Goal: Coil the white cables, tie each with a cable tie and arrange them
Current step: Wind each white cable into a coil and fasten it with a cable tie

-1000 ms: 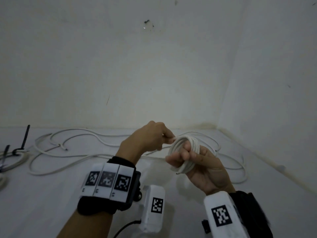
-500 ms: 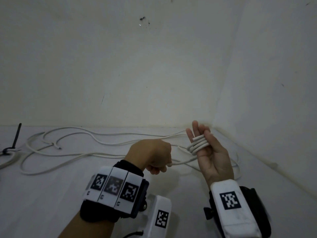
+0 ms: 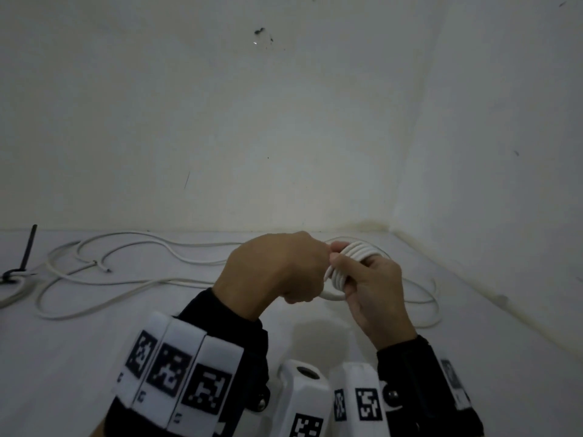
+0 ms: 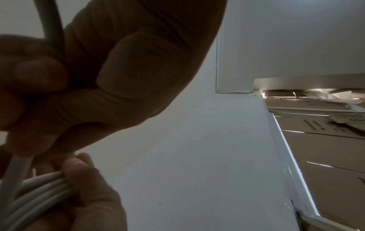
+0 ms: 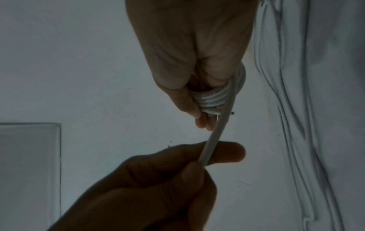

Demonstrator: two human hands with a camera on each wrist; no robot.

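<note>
Head view: white cable (image 3: pixel 353 263) coiled round right hand's (image 3: pixel 372 288) fingers, left hand (image 3: pixel 277 269) pinching free strand.

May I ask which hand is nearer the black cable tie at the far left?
Left. The left hand is well right of the black cable tie; the right hand, gripping the coil, is farther right.

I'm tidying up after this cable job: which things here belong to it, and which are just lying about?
Part of the job:
- coil, held in the right hand
- loose white cable on the floor, fed by the left hand
- tied coil with black cable tie

Lying about:
- cardboard boxes
</note>
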